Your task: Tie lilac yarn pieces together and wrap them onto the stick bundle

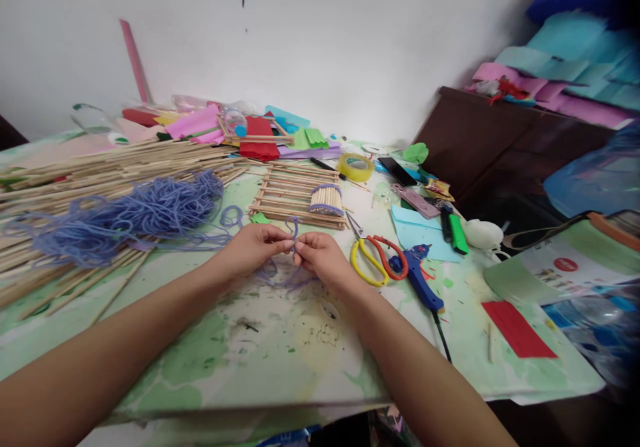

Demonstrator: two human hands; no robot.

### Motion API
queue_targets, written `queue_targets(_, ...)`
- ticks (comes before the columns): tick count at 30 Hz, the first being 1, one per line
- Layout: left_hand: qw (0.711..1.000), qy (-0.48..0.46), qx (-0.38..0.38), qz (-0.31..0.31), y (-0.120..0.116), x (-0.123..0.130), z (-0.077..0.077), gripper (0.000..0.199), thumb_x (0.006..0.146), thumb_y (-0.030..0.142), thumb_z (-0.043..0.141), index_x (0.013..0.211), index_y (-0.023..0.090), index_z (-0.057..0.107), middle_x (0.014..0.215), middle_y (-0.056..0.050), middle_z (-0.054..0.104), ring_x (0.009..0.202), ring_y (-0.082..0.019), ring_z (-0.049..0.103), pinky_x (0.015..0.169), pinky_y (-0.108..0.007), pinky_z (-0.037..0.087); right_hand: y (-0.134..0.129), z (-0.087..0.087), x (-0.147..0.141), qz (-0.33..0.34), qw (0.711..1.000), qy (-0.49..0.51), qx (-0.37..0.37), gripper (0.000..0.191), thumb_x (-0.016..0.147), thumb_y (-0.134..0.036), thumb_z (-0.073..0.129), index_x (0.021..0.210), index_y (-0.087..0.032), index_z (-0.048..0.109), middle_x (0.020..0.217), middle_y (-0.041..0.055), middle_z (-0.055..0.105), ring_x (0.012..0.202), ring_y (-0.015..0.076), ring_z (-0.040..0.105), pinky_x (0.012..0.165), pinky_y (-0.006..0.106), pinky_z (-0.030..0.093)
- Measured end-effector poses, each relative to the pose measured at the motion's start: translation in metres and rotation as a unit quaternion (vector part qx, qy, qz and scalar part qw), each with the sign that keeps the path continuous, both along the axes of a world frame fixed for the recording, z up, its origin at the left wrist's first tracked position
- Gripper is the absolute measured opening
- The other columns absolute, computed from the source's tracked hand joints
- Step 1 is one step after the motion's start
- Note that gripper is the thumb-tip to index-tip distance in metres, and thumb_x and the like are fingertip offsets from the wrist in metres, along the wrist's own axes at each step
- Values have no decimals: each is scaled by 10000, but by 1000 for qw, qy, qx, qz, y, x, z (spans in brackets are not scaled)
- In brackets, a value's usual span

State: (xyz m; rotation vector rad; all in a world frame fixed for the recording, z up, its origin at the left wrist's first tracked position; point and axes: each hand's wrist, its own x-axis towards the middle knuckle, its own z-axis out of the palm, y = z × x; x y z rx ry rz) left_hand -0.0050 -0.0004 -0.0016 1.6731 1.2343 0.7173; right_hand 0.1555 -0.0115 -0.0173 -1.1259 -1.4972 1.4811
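My left hand (257,247) and my right hand (319,253) meet near the middle of the table, fingertips almost touching. Both pinch a purple-blue yarn strand (295,223), whose short loop rises above the fingers. More of it trails loosely on the tablecloth beneath my hands. A large tangled heap of the same yarn (150,207) lies to the left. Just beyond my hands sits a frame of wooden sticks (285,190). On its right part rests a small bundle of short sticks (326,200) edged with purple yarn.
Right of my hands lie scissors (370,257) with red and yellow handles and a blue glue gun (421,277). Farther back are yellow tape (355,167), a phone (397,171) and a light-blue envelope (420,227). Long wooden sticks (120,157) cover the left side. Red paper (519,329) lies near the right edge.
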Motion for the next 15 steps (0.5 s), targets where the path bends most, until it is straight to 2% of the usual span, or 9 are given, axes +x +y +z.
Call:
queue_targets(2,995,68,68,-20,2,-1,0,186,741,327,574,754,185,694,748,-8,686,661,-145,571,597,-234,379,-1,0,-1,-6,999,-48,25,195,807,-199,437,626,-168,503,557,-19,556,429,68,345,473,203,277)
queue_targets(4,982,140,125,-31,2,-1,0,200,768,312,535,733,187,687,739,-15,688,701,-166,586,633,-250,382,-4,2,-1,-16,985,-142,96,195,808,-171,431,639,-168,529,605,2,598,498,90,429,519,215,300)
queue_targets(5,974,169,149,-33,1,-1,1,210,780,306,515,732,186,680,735,-18,684,704,-170,587,633,-254,378,-5,4,0,-29,968,-204,142,195,808,-166,433,648,-170,544,635,14,616,547,105,468,541,223,302)
queue_targets(8,961,203,189,-13,-1,-1,2,213,795,302,485,746,184,655,724,-19,673,689,-172,581,606,-257,366,-11,12,2,-86,888,-378,246,196,833,-210,437,707,-178,583,696,42,637,646,150,523,564,254,272)
queue_targets(9,961,202,191,2,-1,-2,2,212,797,305,481,743,184,648,709,-17,668,673,-170,577,594,-257,363,-13,14,3,-102,867,-412,260,199,847,-233,431,738,-182,590,709,47,641,657,159,529,563,261,261)
queue_targets(11,965,182,185,37,0,-2,2,224,797,317,482,707,183,638,674,-13,659,630,-161,563,574,-256,359,-15,17,3,-107,849,-437,277,208,869,-262,418,790,-191,596,738,48,649,675,164,540,566,264,255)
queue_targets(13,975,129,166,67,1,-1,-1,239,792,331,498,669,179,635,670,-15,657,616,-151,554,567,-251,363,-16,16,1,-85,852,-427,291,214,885,-270,406,815,-196,594,760,39,652,690,158,547,573,256,261)
queue_targets(15,988,34,119,95,1,1,-5,215,774,334,532,668,172,624,648,-9,637,575,-130,532,529,-233,357,-18,14,-1,-49,856,-414,305,215,891,-267,403,812,-195,590,755,31,648,686,151,544,572,248,264)
